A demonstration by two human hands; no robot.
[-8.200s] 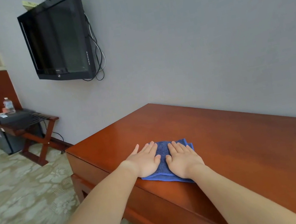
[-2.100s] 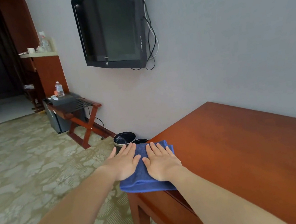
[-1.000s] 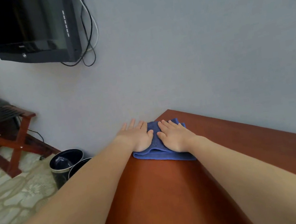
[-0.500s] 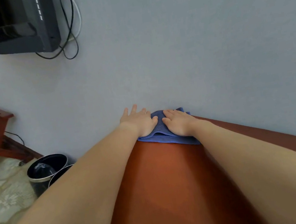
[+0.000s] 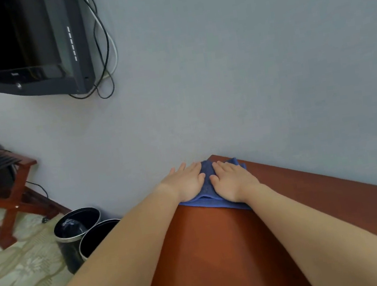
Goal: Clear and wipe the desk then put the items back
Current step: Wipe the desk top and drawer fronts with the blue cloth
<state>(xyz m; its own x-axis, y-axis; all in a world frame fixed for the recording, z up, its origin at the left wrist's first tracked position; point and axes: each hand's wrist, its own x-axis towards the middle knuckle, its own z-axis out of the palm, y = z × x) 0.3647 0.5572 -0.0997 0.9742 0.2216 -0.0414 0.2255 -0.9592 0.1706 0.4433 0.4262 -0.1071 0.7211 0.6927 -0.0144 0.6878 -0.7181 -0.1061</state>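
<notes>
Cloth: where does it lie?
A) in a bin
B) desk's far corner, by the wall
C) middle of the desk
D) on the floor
B: the cloth lies at the desk's far corner, by the wall, under the flat left hand and right hand.

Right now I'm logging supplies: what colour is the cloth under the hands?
Blue; the cloth shows best in the head view, at the desk corner.

Desk (image 5: pixel 222 248) lower centre to right, far edge against wall (image 5: pixel 243 61). Cloth (image 5: pixel 207 185) on its far left corner, under left hand (image 5: pixel 185 182) and right hand (image 5: pixel 232 181), side by side. Two bins (image 5: pixel 78 229) on floor (image 5: pixel 19 278) lower left, touching. Luggage rack (image 5: pixel 5 185) at left edge. TV (image 5: pixel 21 45) on wall upper left, cables (image 5: pixel 105 45) to its right.
</notes>
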